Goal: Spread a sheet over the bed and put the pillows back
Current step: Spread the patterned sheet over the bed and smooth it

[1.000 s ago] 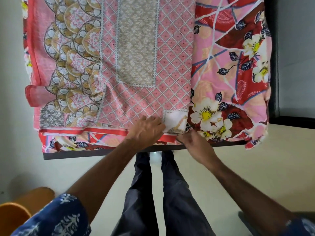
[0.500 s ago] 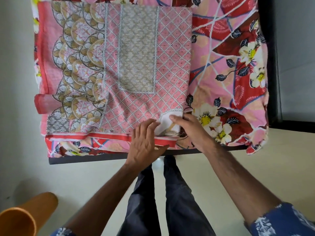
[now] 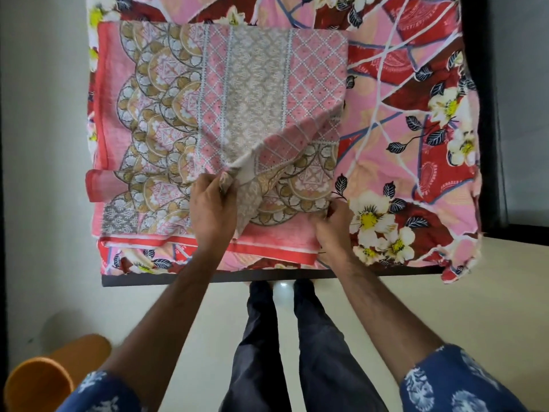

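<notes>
A folded pink patterned sheet (image 3: 184, 114) lies on the near left part of the bed (image 3: 267, 276), on top of a red and pink floral bedcover (image 3: 416, 114) that spreads over the mattress and droops past the near right corner. The left hand (image 3: 212, 209) grips a lifted corner of the sheet's top layer, fingers curled round the cloth, so that layer is peeled back diagonally and shows its pale underside and the scalloped print of the layer beneath. The right hand (image 3: 334, 230) pinches the sheet's right edge near the bed's front, where it meets the bedcover's white flowers. A red border strip of the sheet runs along the front between the two wrists.

The person stands against the bed's dark front edge in dark trousers (image 3: 297, 352) and blue sleeves with white print (image 3: 454, 385). An orange plastic bin (image 3: 44, 382) sits on the pale floor (image 3: 445, 307) at lower left, well apart from the bed. A dark frame (image 3: 493, 144) borders the bed's right side. No writing or label can be read.
</notes>
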`<action>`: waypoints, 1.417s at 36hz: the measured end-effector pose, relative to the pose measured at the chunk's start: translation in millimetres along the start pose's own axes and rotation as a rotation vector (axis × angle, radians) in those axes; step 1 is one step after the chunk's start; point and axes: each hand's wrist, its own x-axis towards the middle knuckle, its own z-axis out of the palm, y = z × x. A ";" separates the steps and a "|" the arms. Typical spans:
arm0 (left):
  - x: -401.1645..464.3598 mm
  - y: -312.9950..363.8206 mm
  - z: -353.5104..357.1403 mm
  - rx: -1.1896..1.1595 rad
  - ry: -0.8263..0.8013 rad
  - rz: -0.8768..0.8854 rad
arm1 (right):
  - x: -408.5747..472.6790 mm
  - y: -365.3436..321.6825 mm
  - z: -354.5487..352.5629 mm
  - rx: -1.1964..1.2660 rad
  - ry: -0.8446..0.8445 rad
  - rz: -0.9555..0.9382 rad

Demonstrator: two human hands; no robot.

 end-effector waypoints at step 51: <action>-222.1 125.3 -356.5 -0.038 -0.247 0.580 | -388.3 -142.2 -226.6 -0.318 -0.752 -0.436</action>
